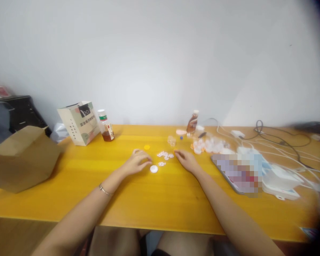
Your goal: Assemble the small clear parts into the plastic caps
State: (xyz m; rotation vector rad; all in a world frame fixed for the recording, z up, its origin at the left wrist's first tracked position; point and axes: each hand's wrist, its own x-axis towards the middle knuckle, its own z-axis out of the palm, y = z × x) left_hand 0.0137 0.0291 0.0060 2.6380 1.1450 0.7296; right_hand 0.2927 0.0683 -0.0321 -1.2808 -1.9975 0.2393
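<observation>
Both my hands rest on a yellow wooden table. My left hand lies with its fingers curled, next to a round white cap. My right hand lies palm down with its fingers stretched toward a small scatter of white patterned pieces. One more such piece lies just right of the white cap. A yellow disc sits beyond my left hand. I see nothing held in either hand.
A printed paper bag and a small bottle of amber liquid stand at the back left. A brown paper bag lies at the left edge. A brown bottle, clear plastic cups, a tablet and tangled cables fill the right side.
</observation>
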